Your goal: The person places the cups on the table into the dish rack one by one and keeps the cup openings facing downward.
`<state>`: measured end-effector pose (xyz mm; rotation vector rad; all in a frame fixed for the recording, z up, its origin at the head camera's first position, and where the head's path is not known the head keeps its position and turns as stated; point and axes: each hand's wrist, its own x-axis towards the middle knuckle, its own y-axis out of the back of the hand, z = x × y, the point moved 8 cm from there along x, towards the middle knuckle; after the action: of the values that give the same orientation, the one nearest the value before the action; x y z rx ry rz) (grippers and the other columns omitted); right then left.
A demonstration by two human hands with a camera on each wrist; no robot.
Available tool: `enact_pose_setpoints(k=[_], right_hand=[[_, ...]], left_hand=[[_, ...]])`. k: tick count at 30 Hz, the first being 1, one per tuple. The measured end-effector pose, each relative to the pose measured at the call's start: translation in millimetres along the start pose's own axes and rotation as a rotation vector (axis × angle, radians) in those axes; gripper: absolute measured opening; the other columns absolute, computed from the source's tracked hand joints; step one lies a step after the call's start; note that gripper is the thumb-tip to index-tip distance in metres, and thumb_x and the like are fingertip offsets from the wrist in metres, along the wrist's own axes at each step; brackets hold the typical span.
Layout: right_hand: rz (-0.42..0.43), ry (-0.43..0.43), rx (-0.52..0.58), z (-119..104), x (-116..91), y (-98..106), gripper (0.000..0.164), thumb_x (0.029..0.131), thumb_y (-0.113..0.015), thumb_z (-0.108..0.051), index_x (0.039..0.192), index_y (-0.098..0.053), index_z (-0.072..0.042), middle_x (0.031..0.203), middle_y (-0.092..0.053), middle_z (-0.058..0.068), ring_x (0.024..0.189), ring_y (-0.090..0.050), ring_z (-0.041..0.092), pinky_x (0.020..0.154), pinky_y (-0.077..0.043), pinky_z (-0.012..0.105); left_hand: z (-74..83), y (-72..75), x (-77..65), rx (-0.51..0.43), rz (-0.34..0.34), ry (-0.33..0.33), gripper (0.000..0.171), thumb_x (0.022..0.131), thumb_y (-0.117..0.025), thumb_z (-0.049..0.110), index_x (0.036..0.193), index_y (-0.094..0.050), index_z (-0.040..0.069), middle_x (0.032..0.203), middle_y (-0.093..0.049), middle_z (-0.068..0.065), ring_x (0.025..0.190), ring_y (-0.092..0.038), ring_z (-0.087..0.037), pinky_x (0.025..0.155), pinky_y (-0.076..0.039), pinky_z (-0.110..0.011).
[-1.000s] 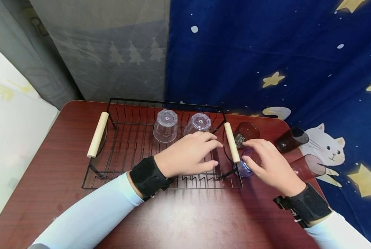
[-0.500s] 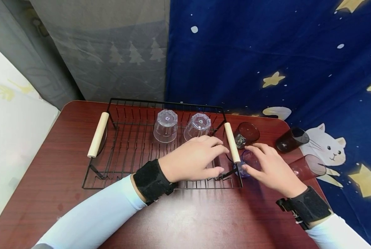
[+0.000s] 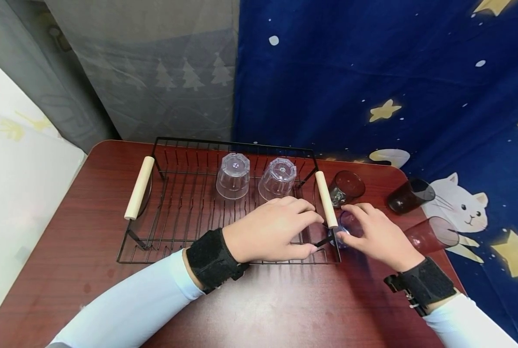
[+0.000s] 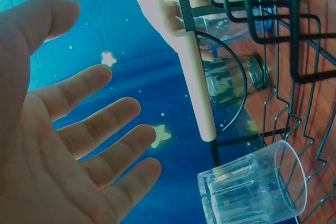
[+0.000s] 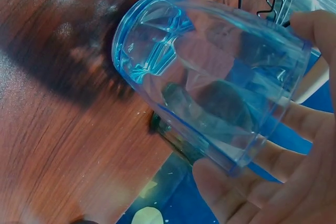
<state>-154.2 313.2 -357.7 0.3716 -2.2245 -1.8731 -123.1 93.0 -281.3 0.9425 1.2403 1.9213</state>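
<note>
Over the right part of a black wire dish rack (image 3: 185, 193) hovers my left hand (image 3: 269, 229), fingers spread, thumb apart, holding nothing. Two clear glasses stand upside down in the rack: one (image 3: 233, 176) near the middle, the other (image 3: 278, 179) just beyond that hand. At the rack's right side, my right hand (image 3: 378, 237) has its thumb and fingers round the rim end of a blue-tinted drinking glass (image 5: 210, 77). This glass stands mouth up on the table. In the head view, the fingers and the rack's frame partly cover it.
Wooden handles (image 3: 139, 188) (image 3: 326, 199) rise at both rack ends. A dark greenish glass (image 3: 347, 187) stands behind the blue one. Farther right are a black glass (image 3: 410, 195) and a reddish glass (image 3: 433, 234) near the edge of the reddish-brown table (image 3: 259, 304). Curtains hang behind.
My left hand has shifted a little right and nearer, uncovering more of the right clear glass. My right hand has lowered slightly and its fingers have closed in round the blue glass.
</note>
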Motion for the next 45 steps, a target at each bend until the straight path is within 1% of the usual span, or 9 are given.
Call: enact_pose_setpoints(k=[5,9,14,20,24,28,33,40,45], right_hand=[[-0.016,0.01,0.006,0.7,1.5,-1.6,0.071,0.085,-0.075,-0.052,0.14,-0.054,-0.012,0.127,-0.057,0.018,0.111,-0.059,0.038,0.084,-0.051,0.057],[-0.007,0.019,0.01,-0.5,2.7,-2.6,0.07,0.083,-0.078,-0.047,0.139,-0.054,-0.011,0.126,-0.057,0.018,0.11,-0.06,0.038,0.085,-0.05,0.056],[0.007,0.021,0.011,-0.5,2.9,-3.7,0.068,0.082,-0.078,-0.044,0.137,-0.055,-0.01,0.123,-0.058,0.019,0.108,-0.06,0.038,0.085,-0.05,0.055],[0.004,0.012,0.012,0.1,2.8,-2.9,0.068,0.084,-0.077,-0.047,0.137,-0.056,-0.01,0.123,-0.058,0.019,0.107,-0.061,0.036,0.085,-0.051,0.055],[0.004,0.008,0.012,0.7,2.2,-1.6,0.068,0.084,-0.076,-0.05,0.136,-0.057,-0.01,0.125,-0.058,0.019,0.107,-0.062,0.036,0.085,-0.051,0.055],[0.025,0.005,0.009,0.6,1.5,3.8,0.07,0.083,-0.076,-0.053,0.136,-0.057,-0.011,0.126,-0.058,0.018,0.107,-0.062,0.035,0.084,-0.051,0.055],[0.081,0.013,-0.006,-2.1,-1.0,22.4,0.07,0.081,-0.079,-0.05,0.136,-0.057,-0.011,0.126,-0.057,0.018,0.109,-0.061,0.037,0.085,-0.05,0.057],[0.184,0.017,-0.037,-12.6,-6.4,66.3,0.071,0.075,-0.085,-0.044,0.133,-0.06,-0.011,0.127,-0.058,0.016,0.109,-0.06,0.037,0.083,-0.049,0.057],[0.24,0.042,-0.053,-23.4,-11.4,91.5,0.073,0.072,-0.087,-0.042,0.134,-0.06,-0.012,0.127,-0.058,0.016,0.108,-0.059,0.038,0.079,-0.047,0.058]], left_hand=[[1.4,2.5,0.0,-0.009,0.013,-0.004,0.048,0.093,-0.063,0.048,0.132,-0.063,0.019,0.128,-0.061,0.002,0.121,-0.055,-0.015,0.106,-0.044,-0.035],[0.7,2.8,-0.9,-0.012,0.011,0.005,0.048,0.093,-0.063,0.048,0.131,-0.063,0.019,0.129,-0.061,0.002,0.121,-0.056,-0.016,0.105,-0.045,-0.035],[-2.4,3.6,-2.4,-0.021,0.017,0.016,0.048,0.093,-0.063,0.048,0.131,-0.063,0.02,0.129,-0.061,0.003,0.121,-0.056,-0.015,0.104,-0.045,-0.034],[-5.5,6.8,-4.3,-0.03,0.021,0.026,0.048,0.094,-0.062,0.049,0.132,-0.063,0.019,0.128,-0.061,0.003,0.12,-0.056,-0.014,0.105,-0.045,-0.034],[-6.8,7.0,-5.0,-0.011,0.012,0.036,0.049,0.094,-0.061,0.05,0.132,-0.062,0.019,0.128,-0.061,0.003,0.12,-0.056,-0.015,0.104,-0.045,-0.035],[-8.2,8.2,-5.8,-0.001,0.01,0.046,0.05,0.095,-0.06,0.051,0.133,-0.062,0.02,0.129,-0.061,0.003,0.121,-0.056,-0.016,0.105,-0.045,-0.036],[-13.0,10.2,-7.5,-0.026,0.012,0.074,0.051,0.095,-0.06,0.05,0.135,-0.061,0.019,0.131,-0.06,0.002,0.123,-0.055,-0.016,0.106,-0.044,-0.036],[-17.0,13.1,-7.1,-0.019,0.035,0.099,0.051,0.094,-0.061,0.048,0.135,-0.06,0.018,0.13,-0.061,0.001,0.122,-0.056,-0.017,0.105,-0.044,-0.035],[-20.7,14.5,-6.7,0.003,0.053,0.129,0.053,0.093,-0.062,0.046,0.136,-0.058,0.016,0.131,-0.061,0.0,0.122,-0.056,-0.018,0.105,-0.044,-0.035]])
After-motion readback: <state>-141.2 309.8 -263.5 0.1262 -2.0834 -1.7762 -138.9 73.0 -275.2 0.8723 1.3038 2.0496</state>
